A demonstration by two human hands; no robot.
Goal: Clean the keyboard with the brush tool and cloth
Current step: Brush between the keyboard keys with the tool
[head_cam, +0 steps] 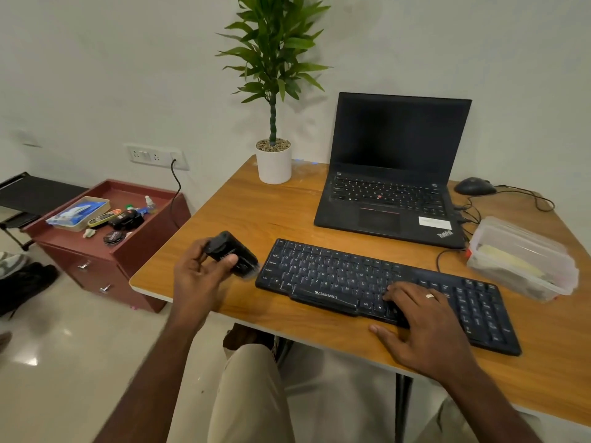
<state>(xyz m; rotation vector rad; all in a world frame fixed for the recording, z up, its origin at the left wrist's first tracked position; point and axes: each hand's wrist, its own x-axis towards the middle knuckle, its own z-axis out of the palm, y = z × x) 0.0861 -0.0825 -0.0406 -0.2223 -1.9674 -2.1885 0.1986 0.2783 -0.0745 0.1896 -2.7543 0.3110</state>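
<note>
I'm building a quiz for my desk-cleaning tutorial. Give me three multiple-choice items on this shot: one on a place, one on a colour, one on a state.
1. Where does the brush tool sit?
A. In the left hand, off the keyboard's left end
B. On the laptop
C. In the plastic container

2. What colour is the plant pot?
A. Red
B. White
C. Black

3. What is the right hand doing?
A. Gripping the mouse
B. Hanging at the side
C. Resting on the keyboard

Answers:
1 A: fingers curl round the black tool beside the keyboard's left end.
2 B: the pot is plainly white.
3 C: fingers lie on the keys, thumb at the front edge.
</note>
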